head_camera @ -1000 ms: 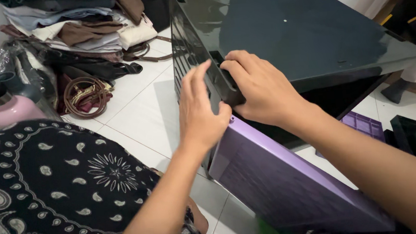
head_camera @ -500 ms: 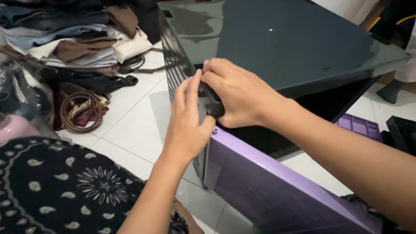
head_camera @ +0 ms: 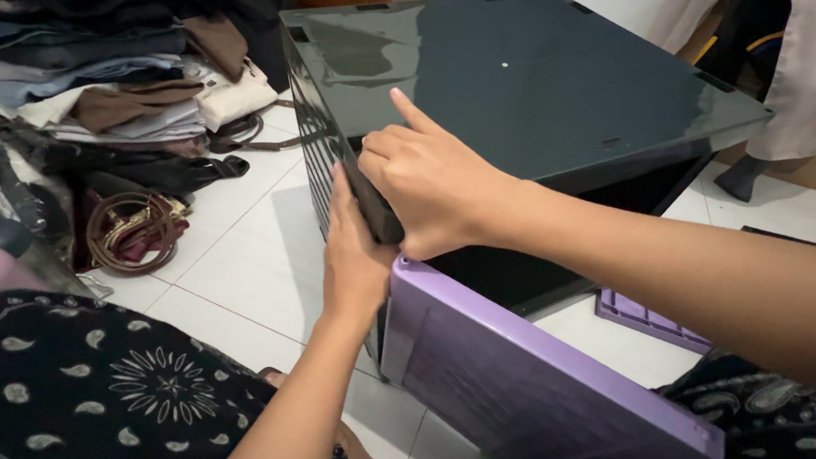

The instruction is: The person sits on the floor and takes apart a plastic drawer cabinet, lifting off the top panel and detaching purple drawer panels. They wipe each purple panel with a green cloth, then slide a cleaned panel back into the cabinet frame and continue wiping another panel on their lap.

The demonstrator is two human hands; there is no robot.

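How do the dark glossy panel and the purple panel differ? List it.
The dark glossy panel is near-black and mirror-shiny; the purple panel is matte lilac. The dark glossy panel lies flat on top, while the purple panel slants down toward the camera. The right hand rests on the dark glossy panel; the left hand presses the side beside the purple panel. Both are flat, rectangular sheets.

Both hands [head_camera: 397, 211] on black cabinet [head_camera: 513, 82] corner
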